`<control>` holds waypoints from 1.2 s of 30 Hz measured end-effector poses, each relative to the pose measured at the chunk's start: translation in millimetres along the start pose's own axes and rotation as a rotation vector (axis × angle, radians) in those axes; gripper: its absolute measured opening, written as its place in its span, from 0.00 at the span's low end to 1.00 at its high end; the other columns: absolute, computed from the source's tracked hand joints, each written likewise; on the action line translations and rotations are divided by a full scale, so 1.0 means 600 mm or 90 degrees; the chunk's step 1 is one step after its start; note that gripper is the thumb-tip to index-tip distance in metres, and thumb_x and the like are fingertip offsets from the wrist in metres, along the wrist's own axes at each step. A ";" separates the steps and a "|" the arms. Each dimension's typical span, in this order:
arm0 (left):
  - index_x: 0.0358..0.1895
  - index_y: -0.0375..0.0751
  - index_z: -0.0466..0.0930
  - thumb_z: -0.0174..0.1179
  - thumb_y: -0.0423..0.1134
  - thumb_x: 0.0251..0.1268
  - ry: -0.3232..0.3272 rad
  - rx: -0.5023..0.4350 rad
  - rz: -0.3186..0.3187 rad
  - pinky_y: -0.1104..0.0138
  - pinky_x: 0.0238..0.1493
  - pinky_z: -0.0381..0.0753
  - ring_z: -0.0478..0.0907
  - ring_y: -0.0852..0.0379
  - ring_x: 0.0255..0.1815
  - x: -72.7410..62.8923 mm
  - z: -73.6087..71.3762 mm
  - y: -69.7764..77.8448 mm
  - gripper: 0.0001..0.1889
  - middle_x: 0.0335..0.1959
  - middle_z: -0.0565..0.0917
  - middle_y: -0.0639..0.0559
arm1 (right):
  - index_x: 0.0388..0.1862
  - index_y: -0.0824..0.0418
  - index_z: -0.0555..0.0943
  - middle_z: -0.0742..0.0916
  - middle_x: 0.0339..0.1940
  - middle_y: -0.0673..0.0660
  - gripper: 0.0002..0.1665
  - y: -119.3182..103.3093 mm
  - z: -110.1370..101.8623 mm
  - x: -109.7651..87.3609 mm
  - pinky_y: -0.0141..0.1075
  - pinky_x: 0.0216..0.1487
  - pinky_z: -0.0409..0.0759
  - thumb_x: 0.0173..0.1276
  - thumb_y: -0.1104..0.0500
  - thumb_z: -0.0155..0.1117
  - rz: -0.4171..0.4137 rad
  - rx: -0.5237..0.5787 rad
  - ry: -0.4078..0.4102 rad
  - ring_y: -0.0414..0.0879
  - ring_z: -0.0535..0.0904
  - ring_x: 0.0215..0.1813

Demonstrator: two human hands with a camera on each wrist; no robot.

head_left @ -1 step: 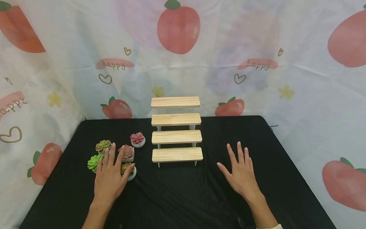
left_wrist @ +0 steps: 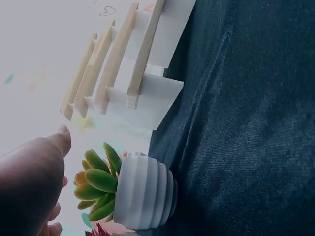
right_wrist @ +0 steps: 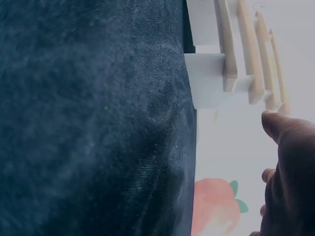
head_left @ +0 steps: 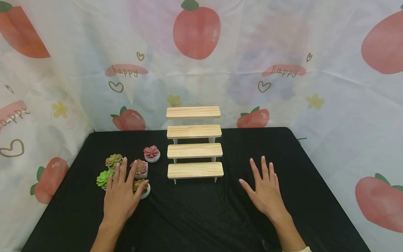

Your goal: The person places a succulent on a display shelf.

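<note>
Only one word readable: "happy", brown handwritten script, printed on the cloth backdrop [head_left: 201,80]. First pink patch [head_left: 126,70] carries it beyond the left hand [head_left: 121,196], well past the fingertips and higher. Second pink patch [head_left: 283,70] has the same word beyond the right hand [head_left: 266,193], about level with the first. Third pink patch [head_left: 14,113] sits on the side cloth, left of and beyond the left hand; text slants upward, cut by the frame edge, so only "appy" reads. Signs: outline hearts [head_left: 116,86], same brown, one above and one below each word. Left wrist view also shows a small heart outline [left_wrist: 108,10], beyond the thumb tip.
</note>
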State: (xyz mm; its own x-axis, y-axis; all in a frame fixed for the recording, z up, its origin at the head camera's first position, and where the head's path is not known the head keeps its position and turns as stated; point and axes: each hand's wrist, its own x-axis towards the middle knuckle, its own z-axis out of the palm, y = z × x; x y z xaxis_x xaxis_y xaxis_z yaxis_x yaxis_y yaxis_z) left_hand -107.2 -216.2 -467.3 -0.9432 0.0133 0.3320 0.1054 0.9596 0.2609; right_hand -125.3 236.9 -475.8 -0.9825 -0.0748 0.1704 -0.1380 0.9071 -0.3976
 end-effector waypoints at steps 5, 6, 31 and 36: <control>0.83 0.46 0.56 0.55 0.63 0.76 -0.004 -0.005 -0.005 0.35 0.74 0.46 0.46 0.33 0.81 -0.001 0.000 -0.005 0.42 0.83 0.49 0.36 | 0.87 0.51 0.50 0.41 0.86 0.60 0.51 -0.001 0.005 0.001 0.73 0.72 0.45 0.76 0.32 0.56 0.000 0.004 -0.005 0.67 0.32 0.83; 0.83 0.47 0.55 0.55 0.63 0.76 -0.003 -0.006 -0.006 0.35 0.74 0.46 0.46 0.33 0.82 -0.001 -0.001 -0.006 0.41 0.84 0.49 0.36 | 0.87 0.51 0.50 0.41 0.86 0.60 0.51 -0.001 0.006 0.001 0.73 0.72 0.45 0.76 0.32 0.56 0.000 0.005 -0.004 0.67 0.33 0.83; 0.80 0.40 0.59 0.54 0.62 0.77 0.002 -0.077 -0.141 0.24 0.60 0.57 0.46 0.27 0.79 -0.044 -0.008 -0.069 0.40 0.82 0.47 0.30 | 0.82 0.56 0.62 0.64 0.81 0.61 0.32 -0.113 0.041 0.083 0.60 0.72 0.66 0.86 0.50 0.50 -0.028 0.387 -0.002 0.60 0.62 0.79; 0.76 0.38 0.66 0.71 0.50 0.68 0.069 -0.181 -0.166 0.26 0.63 0.58 0.51 0.25 0.76 -0.060 0.000 -0.080 0.39 0.79 0.53 0.29 | 0.75 0.57 0.71 0.70 0.74 0.62 0.24 -0.159 0.061 0.120 0.56 0.67 0.71 0.85 0.54 0.50 0.048 0.464 0.035 0.57 0.70 0.71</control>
State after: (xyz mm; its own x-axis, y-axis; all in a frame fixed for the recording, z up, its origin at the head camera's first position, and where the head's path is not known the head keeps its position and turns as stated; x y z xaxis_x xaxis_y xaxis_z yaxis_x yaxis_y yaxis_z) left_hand -78.2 -262.7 -491.6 -0.9125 -0.2650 0.3117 -0.0355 0.8102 0.5850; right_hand -187.3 129.9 -458.8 -0.9874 0.0152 0.1573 -0.1380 0.4024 -0.9050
